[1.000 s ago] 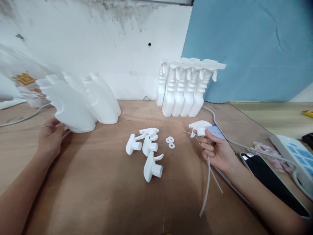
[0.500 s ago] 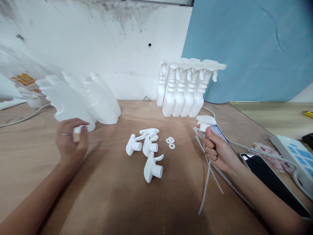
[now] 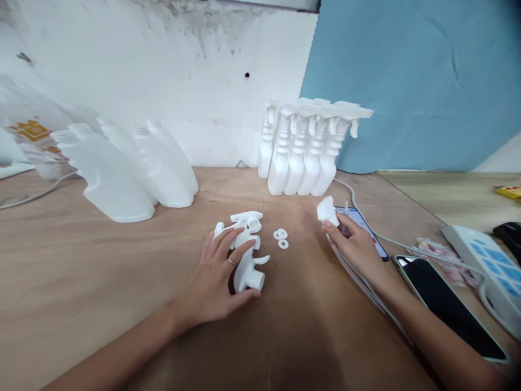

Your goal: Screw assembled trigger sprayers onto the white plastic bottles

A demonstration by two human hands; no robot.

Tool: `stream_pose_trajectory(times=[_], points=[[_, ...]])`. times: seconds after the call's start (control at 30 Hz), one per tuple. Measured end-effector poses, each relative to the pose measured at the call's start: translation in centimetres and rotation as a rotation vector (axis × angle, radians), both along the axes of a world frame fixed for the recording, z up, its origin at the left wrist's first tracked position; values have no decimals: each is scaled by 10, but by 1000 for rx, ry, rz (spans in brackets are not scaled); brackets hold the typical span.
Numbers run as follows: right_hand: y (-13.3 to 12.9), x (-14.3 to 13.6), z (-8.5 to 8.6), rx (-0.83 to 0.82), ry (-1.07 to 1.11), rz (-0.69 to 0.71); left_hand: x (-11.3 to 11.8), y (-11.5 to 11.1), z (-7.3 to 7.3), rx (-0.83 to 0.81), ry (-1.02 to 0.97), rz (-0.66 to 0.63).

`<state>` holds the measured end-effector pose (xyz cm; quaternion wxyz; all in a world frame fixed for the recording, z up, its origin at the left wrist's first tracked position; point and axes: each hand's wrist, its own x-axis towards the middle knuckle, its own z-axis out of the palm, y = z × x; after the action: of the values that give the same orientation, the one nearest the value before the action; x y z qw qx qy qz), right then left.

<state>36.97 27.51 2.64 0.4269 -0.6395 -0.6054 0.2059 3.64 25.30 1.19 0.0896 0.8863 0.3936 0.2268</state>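
My left hand (image 3: 215,266) reaches over a cluster of white trigger spray heads, its fingers apart around the nearest spray head (image 3: 246,271). It hides part of the others; another spray head (image 3: 248,218) shows just beyond the fingertips. In my right hand (image 3: 354,244) a white trigger spray head (image 3: 328,210) is gripped between thumb and fingers. Thin white tubes (image 3: 362,282) run below this hand and along the forearm; whether the hand also grips them I cannot tell. Several flat white washers (image 3: 282,234) lie between the two hands.
Several assembled white spray bottles (image 3: 301,157) stand against the wall. Leaning at the left are white bottles without spray heads (image 3: 118,179), beside a plastic bag (image 3: 35,136). At the right lie a lit phone (image 3: 380,250), a dark phone (image 3: 443,304), a cable and a power strip (image 3: 488,260).
My left hand has moved right, from beside the leaning bottles to the spray heads. My right hand has turned the held spray head and shifted slightly; the tubes beneath it lie closer together.
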Motion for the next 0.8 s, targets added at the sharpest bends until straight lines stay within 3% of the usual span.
stream_pose_trajectory(times=[0.17, 0.37, 0.43, 0.53, 0.6, 0.67, 0.8], points=[[2, 2, 0, 83, -58, -58, -9, 19, 6, -29, 12, -48], [-9, -11, 6, 163, -131, -14, -15, 40, 11, -4, -31, -112], [-16, -21, 7, 169, -141, 15, -14, 38, 14, 33, -76, -142], [-30, -38, 3, 178, -130, 77, -3, 16, 15, 83, -249, -212], [-40, -50, -1, 180, -117, 173, 10, -6, 12, -58, -433, -234], [-48, -61, -7, 213, -130, 316, 27, -24, 7, -364, -641, -187], [-54, -76, -17, 262, -179, 546, 50, -25, -2, -847, -952, -103]])
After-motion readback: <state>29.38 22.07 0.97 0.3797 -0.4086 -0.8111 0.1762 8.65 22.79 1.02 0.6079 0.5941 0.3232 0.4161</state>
